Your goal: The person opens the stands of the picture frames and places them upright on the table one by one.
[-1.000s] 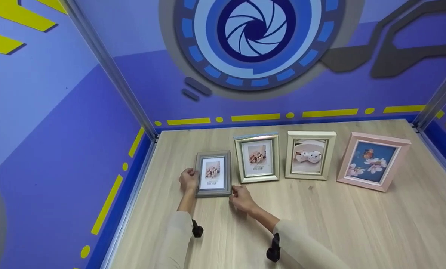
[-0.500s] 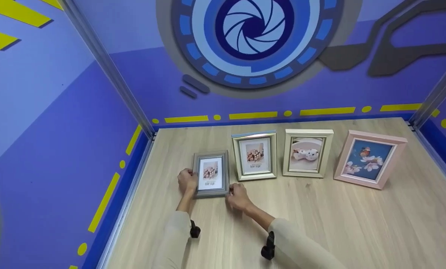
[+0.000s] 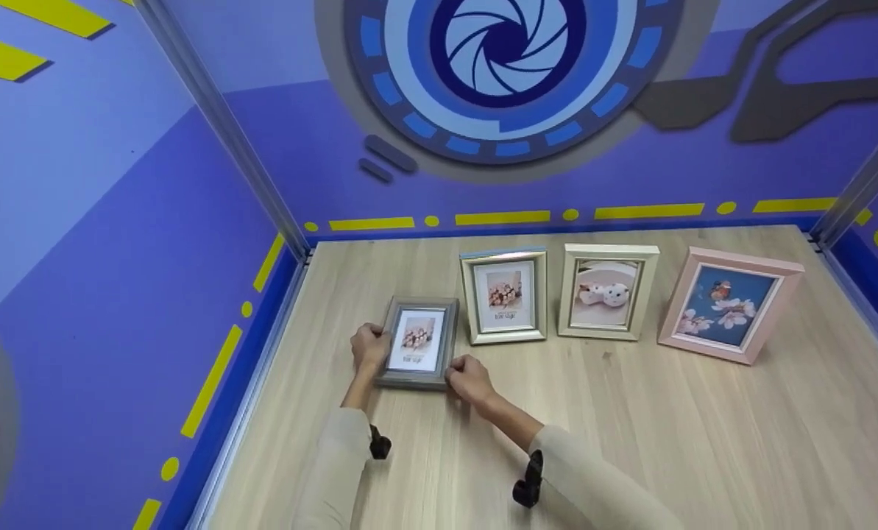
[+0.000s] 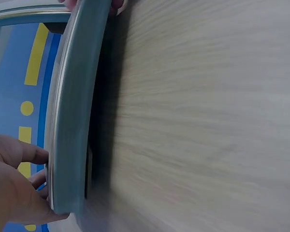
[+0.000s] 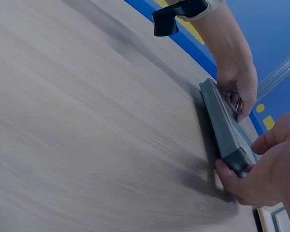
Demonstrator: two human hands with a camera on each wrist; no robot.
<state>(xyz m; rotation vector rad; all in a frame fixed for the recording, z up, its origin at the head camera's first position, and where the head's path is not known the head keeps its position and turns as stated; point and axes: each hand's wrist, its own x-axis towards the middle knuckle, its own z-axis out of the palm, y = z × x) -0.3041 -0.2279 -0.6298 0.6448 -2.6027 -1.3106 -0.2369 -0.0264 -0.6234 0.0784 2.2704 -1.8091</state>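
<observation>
A grey picture frame (image 3: 382, 380) with a bouquet picture faces up on the left side of the table. My left hand (image 3: 370, 347) grips its left edge. The right hand (image 3: 472, 379) pinches its lower right corner, with the thumb and fingers partly hidden by the frame in the head view. Both wrist views show a dark shadow under the frame's side; whether it fully touches the table I cannot tell. In the right wrist view the right hand (image 5: 266, 169) curls round the near corner, and the left hand (image 5: 239, 87) holds the far part.
Three framed pictures stand in a row behind and to the right: a gold frame (image 3: 508, 337), a cream frame (image 3: 598, 333) and a pink frame (image 3: 707, 351). Blue and purple panels (image 3: 151, 258) wall in the wooden table (image 3: 630, 442) at the back and sides.
The grey frame has turned slightly clockwise and come a little nearer, away from the standing row. Both hands have moved with it; the other frames have stayed put.
</observation>
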